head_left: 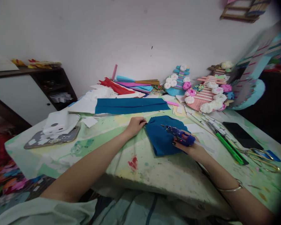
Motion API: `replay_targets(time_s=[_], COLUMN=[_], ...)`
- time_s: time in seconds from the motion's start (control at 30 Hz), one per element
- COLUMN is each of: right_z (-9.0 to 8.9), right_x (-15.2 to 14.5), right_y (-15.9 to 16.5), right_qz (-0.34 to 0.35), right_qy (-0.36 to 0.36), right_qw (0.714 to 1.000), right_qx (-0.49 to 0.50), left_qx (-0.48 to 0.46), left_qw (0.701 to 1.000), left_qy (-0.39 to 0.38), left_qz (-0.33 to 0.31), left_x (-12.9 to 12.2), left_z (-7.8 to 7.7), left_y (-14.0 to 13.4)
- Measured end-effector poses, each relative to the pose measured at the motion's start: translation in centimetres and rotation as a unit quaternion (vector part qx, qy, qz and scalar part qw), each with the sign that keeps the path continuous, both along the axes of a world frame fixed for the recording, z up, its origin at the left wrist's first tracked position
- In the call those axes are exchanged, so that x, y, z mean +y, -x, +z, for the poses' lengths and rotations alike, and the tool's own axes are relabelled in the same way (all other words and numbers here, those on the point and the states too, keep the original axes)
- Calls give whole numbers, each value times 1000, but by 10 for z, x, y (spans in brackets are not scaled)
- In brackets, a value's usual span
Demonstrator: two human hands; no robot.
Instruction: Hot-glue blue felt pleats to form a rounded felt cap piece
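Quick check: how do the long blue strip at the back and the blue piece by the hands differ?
Shape: the blue strip is long and narrow, while the blue piece is shorter, with a rounded far edge.
Place: the strip lies farther back than the piece.
Contact: the left hand is at the piece's upper left corner; neither hand touches the strip.
Both are deep blue.

The glue gun [189, 140] hides part of the right hand [194, 152] and the blue sheet [159, 140]. The left hand's [136, 125] exact grip is too small to tell. The top edge cuts off a wooden rack [239, 19]; paper scraps [14, 184] blur.
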State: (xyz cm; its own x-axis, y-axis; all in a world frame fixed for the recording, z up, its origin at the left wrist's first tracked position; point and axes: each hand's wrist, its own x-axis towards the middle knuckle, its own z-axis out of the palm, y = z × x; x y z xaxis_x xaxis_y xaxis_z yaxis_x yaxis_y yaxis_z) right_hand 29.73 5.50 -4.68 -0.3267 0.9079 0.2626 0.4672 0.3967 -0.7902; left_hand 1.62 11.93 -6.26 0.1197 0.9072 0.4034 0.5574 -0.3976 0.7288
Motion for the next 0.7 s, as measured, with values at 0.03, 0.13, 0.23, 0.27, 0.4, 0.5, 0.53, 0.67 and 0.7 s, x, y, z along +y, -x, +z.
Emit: replay_targets(time_s=[0.03, 0.13, 0.23, 0.27, 0.4, 0.5, 0.53, 0.67, 0.7], right_z=[-1, -3, -2, -1, 1, 1, 1, 3, 3], right_x=[0, 1, 0, 0, -1, -1, -1, -1, -1], right_y=[-1, -2, -1, -1, 0, 1, 1, 0, 0], right_qz=[4, 4, -1, -1, 1, 4, 5, -17, -24], right_qy=[3, 8, 10, 9, 12, 16, 16, 7, 7], right_qw=[1000, 1000, 1000, 1000, 1000, 1000, 1000, 1000, 1000], right_qx=[3, 11, 13, 11, 4, 3, 5, 4, 5], left_qx=[4, 7, -4, -9, -38, -63, -70, -66, -57], left_qw=[1000, 999, 994, 992, 977, 960, 955, 955, 960], left_qy=[-2, -12, -25, -30, -54, -76, -83, -102, -105], left_qz=[10, 51, 103, 121, 201, 262, 277, 272, 252], left_x=[1, 4, 10, 12, 19, 23, 24, 19, 16], left_z=[0, 0, 3, 4, 9, 14, 15, 17, 18], left_y=[3, 11, 21, 25, 49, 70, 75, 79, 74])
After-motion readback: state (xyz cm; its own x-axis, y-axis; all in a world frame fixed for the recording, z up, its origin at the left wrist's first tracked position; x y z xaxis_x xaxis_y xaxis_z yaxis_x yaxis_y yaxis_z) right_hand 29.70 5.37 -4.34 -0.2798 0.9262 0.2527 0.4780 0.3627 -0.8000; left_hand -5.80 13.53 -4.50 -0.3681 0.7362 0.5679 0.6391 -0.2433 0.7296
